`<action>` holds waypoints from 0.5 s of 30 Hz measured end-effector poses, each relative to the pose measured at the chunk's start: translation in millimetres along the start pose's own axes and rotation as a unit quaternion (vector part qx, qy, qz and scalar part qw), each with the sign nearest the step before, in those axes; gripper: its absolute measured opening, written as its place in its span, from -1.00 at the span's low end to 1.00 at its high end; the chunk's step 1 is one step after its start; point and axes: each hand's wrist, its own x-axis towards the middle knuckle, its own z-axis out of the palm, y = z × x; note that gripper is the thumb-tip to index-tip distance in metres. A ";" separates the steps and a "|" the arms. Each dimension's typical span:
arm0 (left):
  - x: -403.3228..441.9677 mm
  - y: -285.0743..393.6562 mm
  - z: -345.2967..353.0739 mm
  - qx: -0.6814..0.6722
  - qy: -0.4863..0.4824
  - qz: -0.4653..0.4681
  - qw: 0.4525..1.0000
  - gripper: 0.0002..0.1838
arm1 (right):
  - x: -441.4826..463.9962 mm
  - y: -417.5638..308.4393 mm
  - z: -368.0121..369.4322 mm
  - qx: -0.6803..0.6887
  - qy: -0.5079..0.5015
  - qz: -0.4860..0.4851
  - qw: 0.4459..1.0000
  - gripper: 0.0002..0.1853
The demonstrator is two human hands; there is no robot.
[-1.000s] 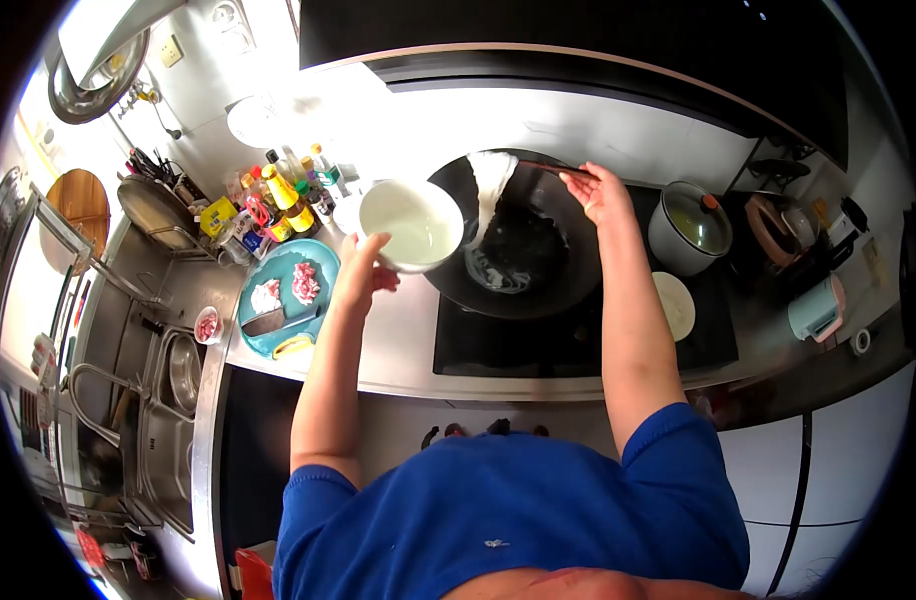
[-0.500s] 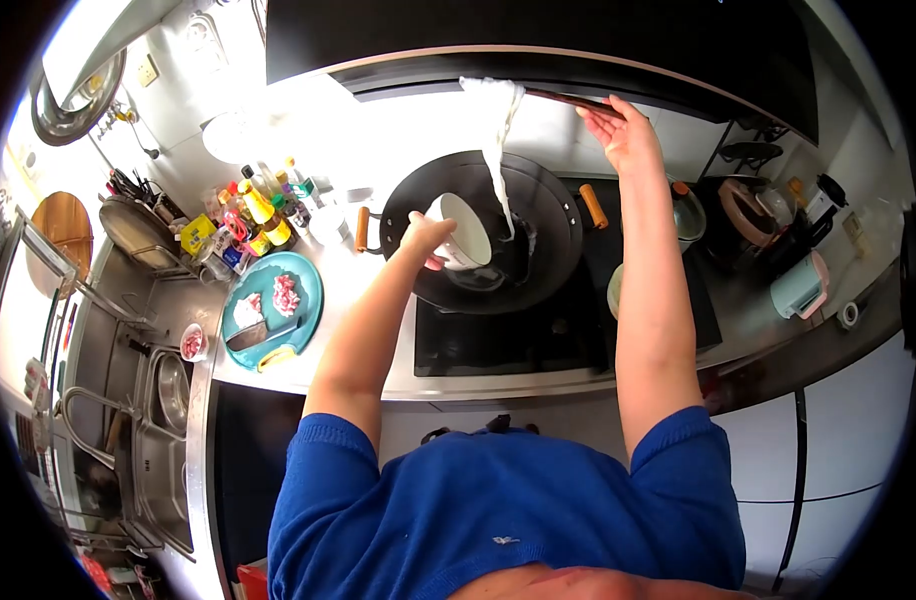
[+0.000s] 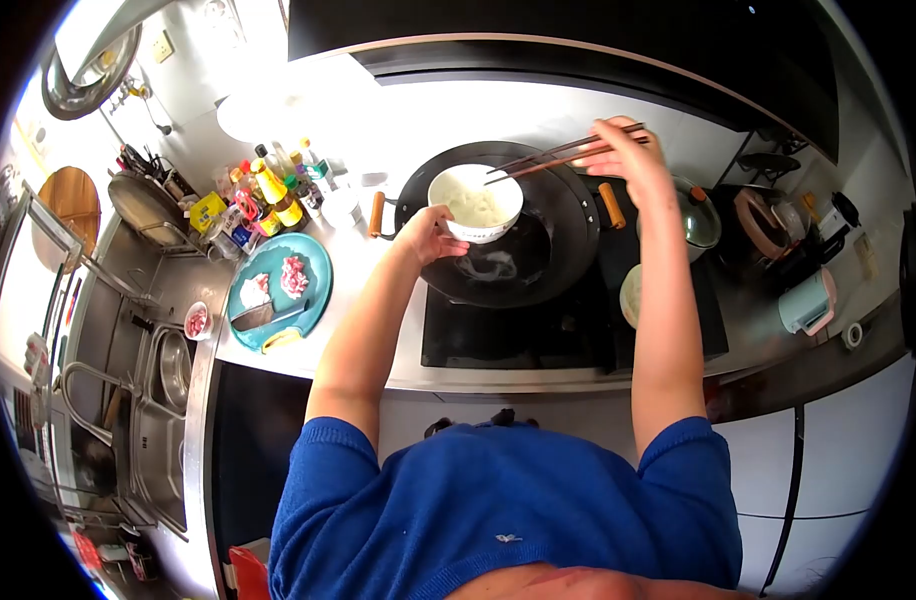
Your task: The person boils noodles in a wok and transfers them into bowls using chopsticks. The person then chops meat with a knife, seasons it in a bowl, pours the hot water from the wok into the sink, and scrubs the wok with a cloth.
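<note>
My left hand (image 3: 433, 236) grips a white bowl (image 3: 500, 232) by its rim and side, holding it over the wok. White noodles (image 3: 470, 203) lie inside the bowl. Dark chopsticks (image 3: 568, 152) are held in my right hand (image 3: 626, 162), with their tips over the bowl's opening. Below sits a black wok (image 3: 428, 278) with wooden handles, standing on the stove. A whitish patch of noodles or liquid (image 3: 490, 265) shows at the wok's bottom.
Left of the stove, a teal plate (image 3: 316, 270) carries chopped meat (image 3: 294, 277) and a cleaver (image 3: 262, 316). Sauce bottles (image 3: 276, 190) crowd behind it. A glass-lidded pot (image 3: 694, 215) stands right of the wok, and a range hood (image 3: 578, 50) hangs above. The sink (image 3: 160, 460) is far left.
The noodles that hung from the chopsticks are now in the bowl. My left hand has raised and levelled the bowl; my right hand has lowered the chopsticks to it.
</note>
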 end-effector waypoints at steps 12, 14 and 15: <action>-25.7 9.9 4.7 0.079 0.035 0.036 0.996 -0.58 | -6.8 70.5 71.7 -0.044 -0.102 -0.083 0.990 -0.81; -21.9 7.6 -0.9 0.069 0.051 0.034 0.996 -0.57 | -14.7 65.5 74.5 -0.080 -0.150 -0.088 0.982 -0.81; -19.8 6.7 -2.7 0.061 0.063 0.033 0.996 -0.57 | -20.1 55.2 73.6 -0.110 -0.172 -0.088 0.975 -0.82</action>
